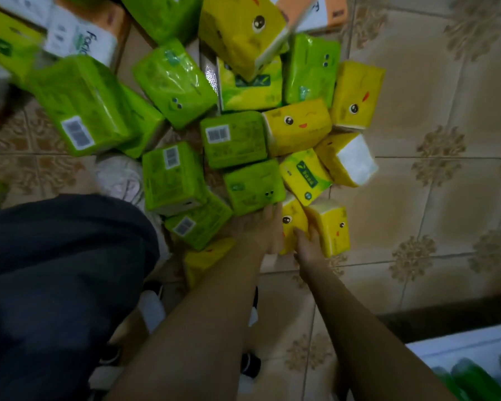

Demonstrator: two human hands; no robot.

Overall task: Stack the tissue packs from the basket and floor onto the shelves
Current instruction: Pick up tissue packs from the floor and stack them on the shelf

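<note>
Several green and yellow tissue packs lie in a loose heap on the tiled floor (417,198). My left hand (261,230) reaches down with straight fingers that touch the near edge of a green pack (255,186). Beside it, my right hand (308,247) has a digit pushed between two small yellow packs. It appears to grip the right yellow pack (331,227), while the left yellow pack (291,224) sits between my two hands. The rest of my right fingers are hidden. A white shelf (460,347) holding green packs shows at the bottom right.
Cardboard boxes with white and orange tissue packs (78,36) stand at the top left. My dark trouser leg (55,270) fills the lower left, and black-and-white shoes (250,366) are below my arms. Bare patterned tiles stretch to the right of the heap.
</note>
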